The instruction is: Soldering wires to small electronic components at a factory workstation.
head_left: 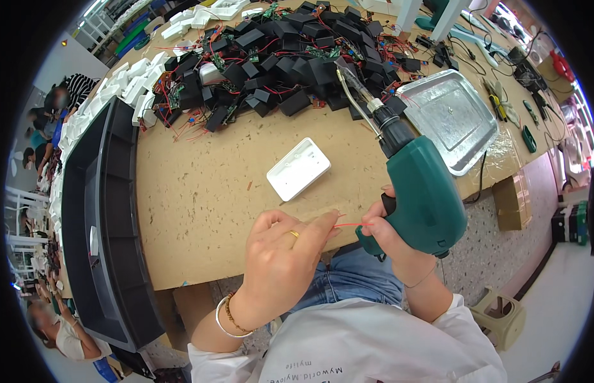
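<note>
My right hand (399, 246) is wrapped round the handle of a green soldering gun (425, 191), with a finger by its black trigger. The gun's metal tip and thin bent feed tube point up and to the left, toward a heap of parts. A thin red wire (351, 225) runs between my two hands, its right end at my right thumb. My left hand (281, 252) pinches the wire's other end between thumb and fingers, just over the table's near edge. Beyond my hands a white rectangular plastic shell (299, 169) lies with its hollow side up.
A big heap of black boxes with circuit boards and wires (278, 64) covers the table's far side. A silver metal tray (453, 118) is at the right, near pliers (495, 102). White shells (96, 124) and a long black bin (102, 223) line the left. Other people work farther left.
</note>
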Demonstrator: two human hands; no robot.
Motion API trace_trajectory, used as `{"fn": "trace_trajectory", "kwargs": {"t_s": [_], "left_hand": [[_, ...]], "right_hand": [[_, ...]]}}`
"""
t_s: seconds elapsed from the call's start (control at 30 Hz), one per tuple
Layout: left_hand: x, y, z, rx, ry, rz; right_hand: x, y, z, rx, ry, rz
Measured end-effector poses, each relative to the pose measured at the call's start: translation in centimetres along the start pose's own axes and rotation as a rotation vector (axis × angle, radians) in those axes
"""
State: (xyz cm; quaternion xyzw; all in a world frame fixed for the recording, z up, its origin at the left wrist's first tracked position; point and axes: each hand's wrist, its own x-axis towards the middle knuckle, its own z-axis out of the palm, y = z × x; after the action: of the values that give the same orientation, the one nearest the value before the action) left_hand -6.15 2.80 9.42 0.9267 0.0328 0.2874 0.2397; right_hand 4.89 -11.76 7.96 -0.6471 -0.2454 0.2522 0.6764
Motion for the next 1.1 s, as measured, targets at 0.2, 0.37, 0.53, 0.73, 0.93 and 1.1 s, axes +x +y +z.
{"fn": "trace_trajectory", "kwargs": {"t_s": [0.2, 0.37, 0.53, 0.73, 0.93, 1.1], "left_hand": [[-0.1, -0.1, -0.2, 0.090, -0.007, 0.039], [-0.4, -0.2, -0.2, 0.082, -0.017, 0.072], [-0.8, -0.5, -0.1, 0.008, -0.015, 0.071], [-0.8, -3.9, -2.3, 0.403, 0.001, -0.120], [1.8, -6.7, -1.3, -0.052, 0.058, -0.593], [2.3, -6.5, -1.3, 0.020, -0.123, -0.470]], "right_hand": [[-0.1, -0.3, 0.1, 0.033, 0.005, -0.046], [0.0, -0.1, 0.5, -0.064, 0.031, 0.010], [-0.3, -0.6, 1.1, 0.163, 0.087, 0.011], [0.2, -0.3, 0.5, 0.211, 0.243, -0.031], [0.2, 0.1, 1.1, 0.248, 0.212, 0.008], [-0.3, 0.6, 0.2, 0.226, 0.214, -0.002]]}}
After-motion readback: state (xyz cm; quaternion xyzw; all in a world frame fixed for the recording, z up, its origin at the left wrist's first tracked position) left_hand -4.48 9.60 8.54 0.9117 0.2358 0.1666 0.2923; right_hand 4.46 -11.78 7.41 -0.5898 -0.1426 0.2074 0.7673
